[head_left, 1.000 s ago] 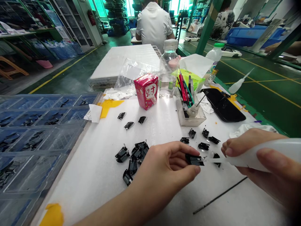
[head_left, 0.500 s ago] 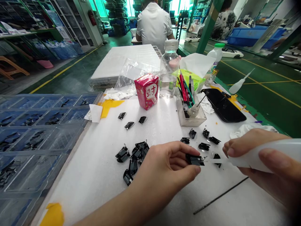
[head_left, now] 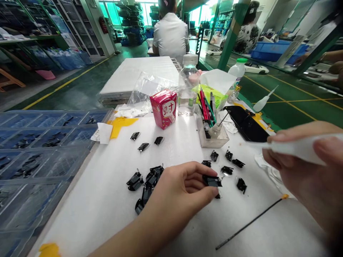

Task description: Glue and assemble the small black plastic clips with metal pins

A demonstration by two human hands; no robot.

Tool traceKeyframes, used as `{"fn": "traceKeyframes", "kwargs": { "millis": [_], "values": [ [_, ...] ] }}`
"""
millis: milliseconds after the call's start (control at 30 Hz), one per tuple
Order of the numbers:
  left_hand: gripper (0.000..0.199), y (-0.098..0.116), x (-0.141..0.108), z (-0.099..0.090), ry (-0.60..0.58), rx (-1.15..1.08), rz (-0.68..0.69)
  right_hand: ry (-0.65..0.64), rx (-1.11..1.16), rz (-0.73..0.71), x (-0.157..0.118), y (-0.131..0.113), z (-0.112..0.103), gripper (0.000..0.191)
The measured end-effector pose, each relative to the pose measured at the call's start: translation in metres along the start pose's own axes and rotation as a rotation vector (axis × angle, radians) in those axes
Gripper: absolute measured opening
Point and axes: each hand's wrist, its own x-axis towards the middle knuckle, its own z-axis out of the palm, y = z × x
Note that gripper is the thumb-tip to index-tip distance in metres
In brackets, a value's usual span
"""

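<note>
My left hand [head_left: 182,192] pinches a small black part [head_left: 212,181] between thumb and fingers over the white work surface. At the right, my right hand [head_left: 302,160] is wrapped round a white squeeze bottle [head_left: 300,148], whose thin nozzle points left, apart from the black part. A pile of black parts [head_left: 154,176] lies left of my left hand, partly hidden by it. Several more black parts [head_left: 227,170] are scattered between the hands, and a few others [head_left: 144,147] lie farther back. A thin dark rod [head_left: 249,225] with an orange end rests at the front right.
Compartment trays [head_left: 53,167] with black pieces fill the left side. Behind the parts stand a red carton [head_left: 164,109], a clear bottle [head_left: 187,89] and a box of pens [head_left: 214,141]. A black tray-like piece [head_left: 243,123] lies right. A person in white [head_left: 170,35] sits ahead.
My right hand has lifted the squeeze bottle up and right, drawing its nozzle away from the black part. My left hand still holds that part. The whole view has shifted slightly.
</note>
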Motion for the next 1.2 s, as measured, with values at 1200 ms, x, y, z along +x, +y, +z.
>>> {"fn": "traceKeyframes", "kwargs": {
  "millis": [1200],
  "values": [
    [0.017, 0.003, 0.007, -0.019, 0.136, 0.034, 0.168, -0.814, -0.533, -0.293, -0.018, -0.001, 0.016, 0.002]
  ]
}}
